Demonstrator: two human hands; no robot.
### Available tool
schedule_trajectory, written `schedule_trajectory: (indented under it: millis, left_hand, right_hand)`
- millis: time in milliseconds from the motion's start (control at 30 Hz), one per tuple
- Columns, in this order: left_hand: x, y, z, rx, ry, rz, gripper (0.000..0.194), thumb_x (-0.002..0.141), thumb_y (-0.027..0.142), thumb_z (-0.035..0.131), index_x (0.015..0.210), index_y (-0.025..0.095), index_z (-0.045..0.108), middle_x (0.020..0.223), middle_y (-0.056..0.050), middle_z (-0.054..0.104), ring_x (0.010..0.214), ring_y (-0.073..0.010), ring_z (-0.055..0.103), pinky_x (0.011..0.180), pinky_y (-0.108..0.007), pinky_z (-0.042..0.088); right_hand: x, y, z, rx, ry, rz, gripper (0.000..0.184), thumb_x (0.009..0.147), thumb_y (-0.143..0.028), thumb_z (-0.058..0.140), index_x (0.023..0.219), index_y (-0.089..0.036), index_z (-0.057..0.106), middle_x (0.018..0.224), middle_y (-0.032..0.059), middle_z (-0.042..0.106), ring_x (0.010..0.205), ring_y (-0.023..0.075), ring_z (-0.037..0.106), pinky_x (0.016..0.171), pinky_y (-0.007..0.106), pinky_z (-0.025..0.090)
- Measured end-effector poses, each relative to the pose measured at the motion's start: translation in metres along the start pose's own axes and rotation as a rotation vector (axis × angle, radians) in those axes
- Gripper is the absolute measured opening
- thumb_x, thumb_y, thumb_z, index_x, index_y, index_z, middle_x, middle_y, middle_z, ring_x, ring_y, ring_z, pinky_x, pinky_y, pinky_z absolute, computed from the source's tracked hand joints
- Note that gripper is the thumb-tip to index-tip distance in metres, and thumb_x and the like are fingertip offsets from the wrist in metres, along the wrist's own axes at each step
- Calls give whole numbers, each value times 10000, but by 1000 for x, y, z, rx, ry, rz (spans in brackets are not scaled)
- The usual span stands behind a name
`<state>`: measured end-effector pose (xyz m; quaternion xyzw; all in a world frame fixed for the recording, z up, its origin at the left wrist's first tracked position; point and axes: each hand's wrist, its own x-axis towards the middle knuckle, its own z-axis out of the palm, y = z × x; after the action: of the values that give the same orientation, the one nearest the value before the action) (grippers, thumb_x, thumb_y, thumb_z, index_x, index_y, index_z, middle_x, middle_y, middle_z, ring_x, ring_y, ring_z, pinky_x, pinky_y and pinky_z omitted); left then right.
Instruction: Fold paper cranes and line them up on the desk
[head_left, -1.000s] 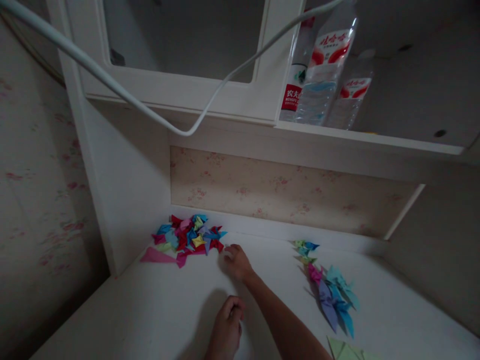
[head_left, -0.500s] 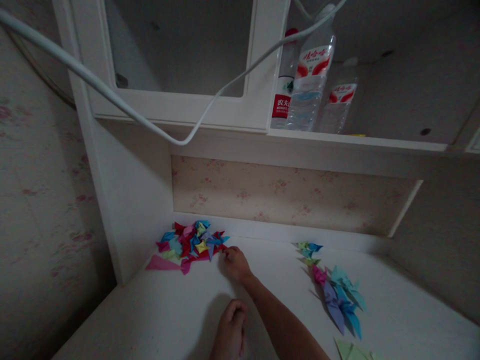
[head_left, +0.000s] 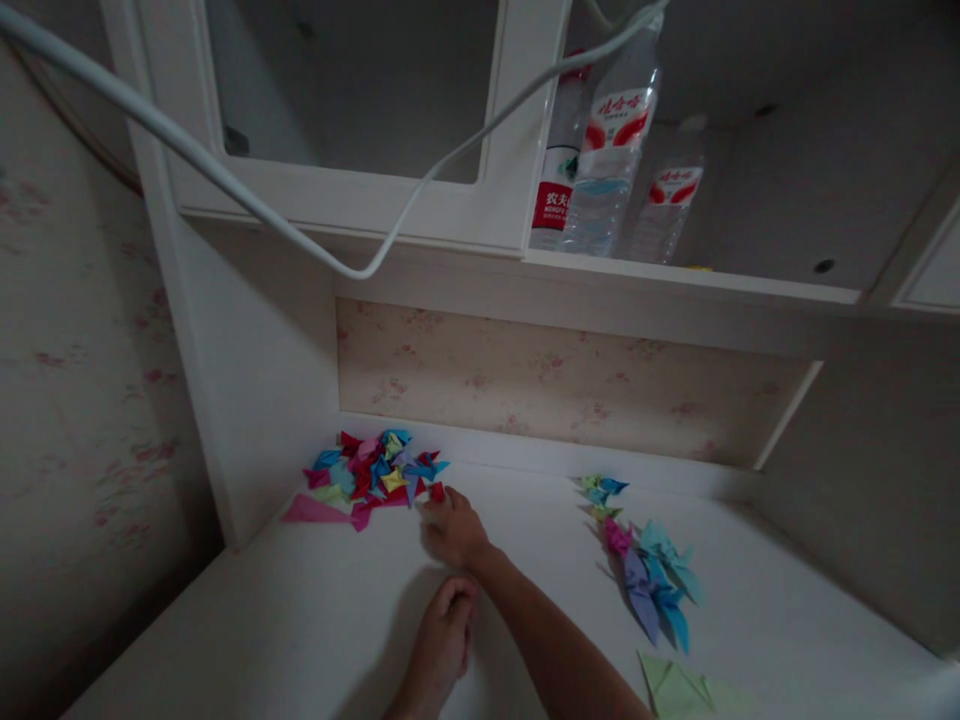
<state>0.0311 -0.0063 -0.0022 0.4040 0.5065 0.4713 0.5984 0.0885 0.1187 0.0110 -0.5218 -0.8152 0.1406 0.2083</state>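
A heap of small folded paper pieces (head_left: 375,475) in red, blue, yellow, green and pink lies at the back left of the white desk (head_left: 300,620). My right hand (head_left: 450,528) reaches to the heap's right edge. Its fingertips are pinched on a red folded piece (head_left: 437,491). My left hand (head_left: 444,638) rests on the desk nearer to me, just below the right hand. Its fingers are curled in, and what they hold, if anything, is hidden.
A row of folded paper shapes (head_left: 649,585) in green, pink, purple and blue lies at the right, with a pale green sheet (head_left: 675,688) at the front. Water bottles (head_left: 611,150) stand on the shelf above. A white cable (head_left: 247,190) hangs across the cabinet.
My right hand has shifted a little left along the heap's edge and now has a red piece at its fingertips. My left hand has stayed curled in about the same place.
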Motion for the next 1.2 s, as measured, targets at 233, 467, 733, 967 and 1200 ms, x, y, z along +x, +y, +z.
schedule_trajectory:
  millis: [233,467,733,967,1200]
  left_hand:
    - [3,-2,-4,-6,-24,15,275,660,449,496,771,198,488,570,84,423,302,-26,279,285,-172,152]
    - [3,-2,-6,26,-11,57,299,687,471,482,792,191,492,585,79,418,307,-28,283,278,-165,161]
    - [-3,0,-5,70,-40,99,413,769,538,455,994,194,491,690,59,473,325,-28,324,289,-158,172]
    - [-24,11,2,320,-202,282,398,825,513,518,970,165,644,829,-30,629,494,-77,465,463,-199,353]
    - [-28,17,1,422,-185,387,325,816,467,559,788,182,714,802,-48,640,732,-167,566,658,-228,424]
  right_hand:
    - [34,-5,2,73,42,124,362,799,-249,505,1139,-218,626,1149,127,610,1099,300,524,903,457,400]
    - [-5,6,-13,384,208,204,367,825,-320,524,1175,-218,569,1064,64,655,953,195,602,863,305,447]
    - [-124,12,-41,1214,224,333,456,799,-603,551,986,-193,619,871,50,644,614,133,602,613,284,483]
    - [-185,18,-41,1325,197,237,386,780,-583,610,867,-208,588,793,27,619,505,102,544,512,250,417]
    - [-189,24,-36,1285,195,231,393,819,-587,554,868,-197,567,772,29,627,448,92,521,444,230,388]
